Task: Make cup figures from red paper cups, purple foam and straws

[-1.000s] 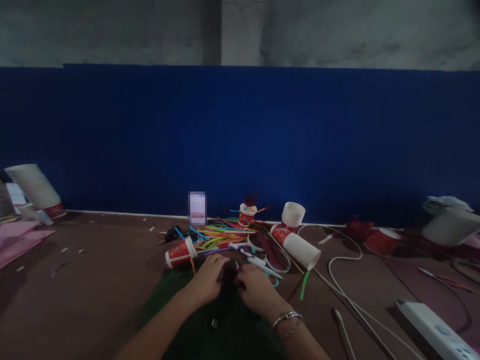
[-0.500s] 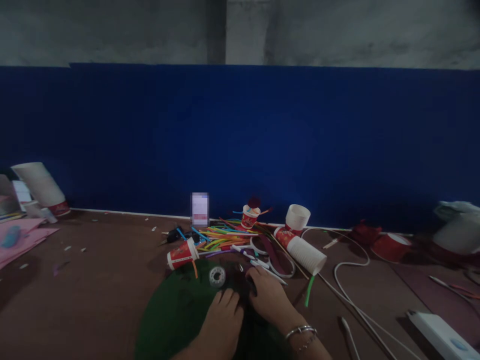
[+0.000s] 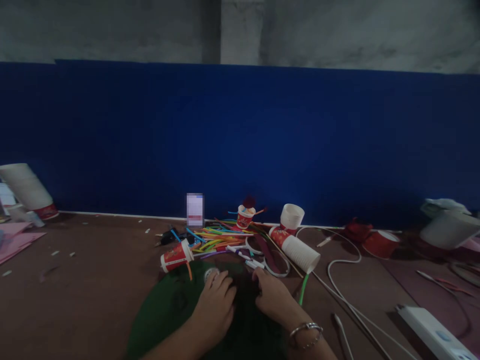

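Observation:
My left hand (image 3: 215,304) lies over the round green mat (image 3: 157,315), its fingers bent and slightly apart. Its fingertips overlap the near edge of a small white ring-shaped roll, perhaps tape (image 3: 211,273); I cannot tell whether they press on it. My right hand (image 3: 276,296), with a bracelet at the wrist, rests at the mat's right side with its fingers curled in. Whatever those fingers hold, if anything, is hidden in the dark. White pens (image 3: 254,263) lie just beyond the right fingertips. A red paper cup (image 3: 176,257) lies tipped at the mat's far left edge.
Colourful pipe cleaners (image 3: 217,239) lie in a heap behind the mat. Nested paper cups (image 3: 300,252) lie on their side at right, near a small upright cup (image 3: 245,218). A white cable (image 3: 332,272) runs to the right front, near a power strip (image 3: 431,327). A blue partition (image 3: 240,140) closes the back.
My left hand has moved forward and slightly left, onto the white roll's near edge. My right hand has shifted slightly right relative to the mat. The whole view has slid a little.

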